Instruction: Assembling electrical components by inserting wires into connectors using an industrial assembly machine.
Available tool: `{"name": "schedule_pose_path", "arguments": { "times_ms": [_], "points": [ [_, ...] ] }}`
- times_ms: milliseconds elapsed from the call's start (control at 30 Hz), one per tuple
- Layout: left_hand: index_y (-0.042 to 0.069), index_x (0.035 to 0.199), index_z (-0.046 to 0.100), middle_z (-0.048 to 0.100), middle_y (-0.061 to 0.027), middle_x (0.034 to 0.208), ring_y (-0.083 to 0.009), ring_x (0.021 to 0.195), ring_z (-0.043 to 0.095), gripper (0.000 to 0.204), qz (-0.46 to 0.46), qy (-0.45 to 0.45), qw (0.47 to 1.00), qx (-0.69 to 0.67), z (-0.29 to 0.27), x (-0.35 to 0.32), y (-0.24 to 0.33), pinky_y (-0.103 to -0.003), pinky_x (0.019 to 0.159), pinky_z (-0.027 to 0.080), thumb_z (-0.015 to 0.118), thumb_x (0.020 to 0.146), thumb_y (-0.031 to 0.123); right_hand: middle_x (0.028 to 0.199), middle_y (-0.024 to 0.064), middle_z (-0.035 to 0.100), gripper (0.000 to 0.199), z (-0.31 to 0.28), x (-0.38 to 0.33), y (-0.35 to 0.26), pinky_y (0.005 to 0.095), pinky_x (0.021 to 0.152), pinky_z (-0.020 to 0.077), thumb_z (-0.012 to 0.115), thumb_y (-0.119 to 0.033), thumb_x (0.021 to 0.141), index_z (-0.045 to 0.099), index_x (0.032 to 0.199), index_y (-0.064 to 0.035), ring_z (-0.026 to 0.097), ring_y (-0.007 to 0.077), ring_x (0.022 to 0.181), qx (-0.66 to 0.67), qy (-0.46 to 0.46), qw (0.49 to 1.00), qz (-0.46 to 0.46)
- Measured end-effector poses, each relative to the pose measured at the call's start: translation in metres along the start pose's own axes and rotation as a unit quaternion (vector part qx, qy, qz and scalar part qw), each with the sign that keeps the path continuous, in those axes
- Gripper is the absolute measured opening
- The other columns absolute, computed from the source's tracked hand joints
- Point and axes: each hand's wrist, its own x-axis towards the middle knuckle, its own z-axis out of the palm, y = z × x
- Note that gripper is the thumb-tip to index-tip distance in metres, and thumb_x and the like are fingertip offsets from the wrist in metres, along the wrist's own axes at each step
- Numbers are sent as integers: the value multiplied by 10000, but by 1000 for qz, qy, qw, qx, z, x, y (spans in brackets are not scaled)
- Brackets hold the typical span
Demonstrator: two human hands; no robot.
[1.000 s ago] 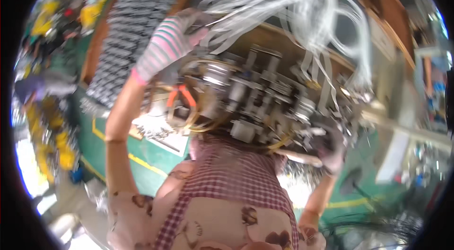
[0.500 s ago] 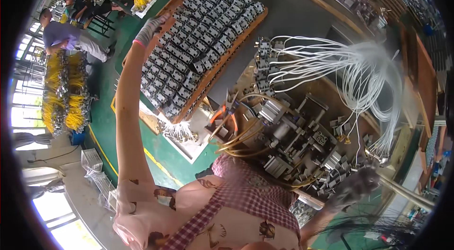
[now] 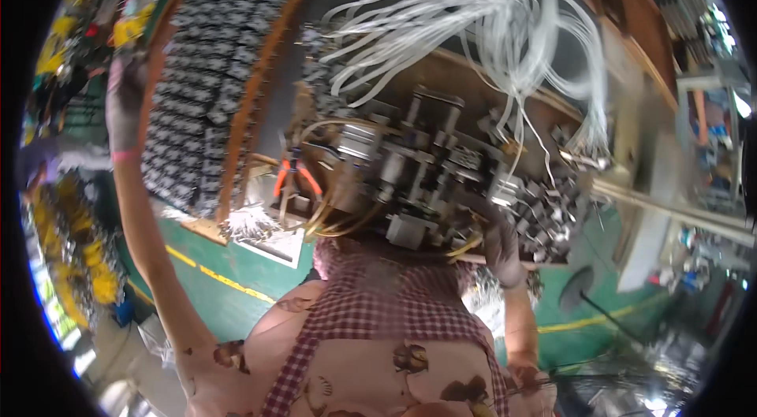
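Note:
My left hand (image 3: 126, 102), in a pale glove with a pink cuff, grips the left rim of a wooden tray (image 3: 162, 31). Rows of small black-and-silver metal parts (image 3: 209, 78) fill that tray. Over on the right, my gloved right hand (image 3: 503, 250) reaches the front of a metal fixture (image 3: 422, 169) with cylinders and tan hoses. Its fingers are blurred beside the fixture, next to a heap of small grey metal pieces (image 3: 548, 216). Whether they hold anything cannot be made out.
Orange-handled pliers (image 3: 293, 174) stand left of the fixture. A bundle of white cables (image 3: 505, 31) arches behind it. White strands (image 3: 251, 221) lie in a box below the tray. On the far left hang yellow cable bundles (image 3: 95, 259). A round dark stool or disc (image 3: 577, 288) stands at right.
The whole view has swung, so tray and fixture appear further left. My right hand has come in from the right to the fixture's front. My left hand stays at the tray's rim.

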Motion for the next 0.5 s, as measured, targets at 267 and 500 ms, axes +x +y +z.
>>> {"name": "schedule_pose_path", "arguments": {
  "times_ms": [267, 500],
  "points": [
    [97, 1307, 492, 584, -95, 1227, -184, 992, 618, 804, -171, -167, 961, 136, 264, -142, -142, -246, 807, 524, 865, 638, 341, 1177, 146, 634, 446, -1, 8, 10, 309, 750, 523, 739, -184, 844, 513, 1211, -64, 635, 200, 839, 379, 56, 919, 97],
    [106, 1407, 432, 559, -95, 1313, -228, 1197, 556, 856, -48, -392, 855, 336, 325, -186, -246, -360, 966, 479, 851, 677, 267, 1112, 82, 577, 440, -1, 25, -9, 394, 970, 358, 796, -86, 674, 602, 1067, -116, 469, 272, 1125, -338, 130, 923, -127]
  ]
}}
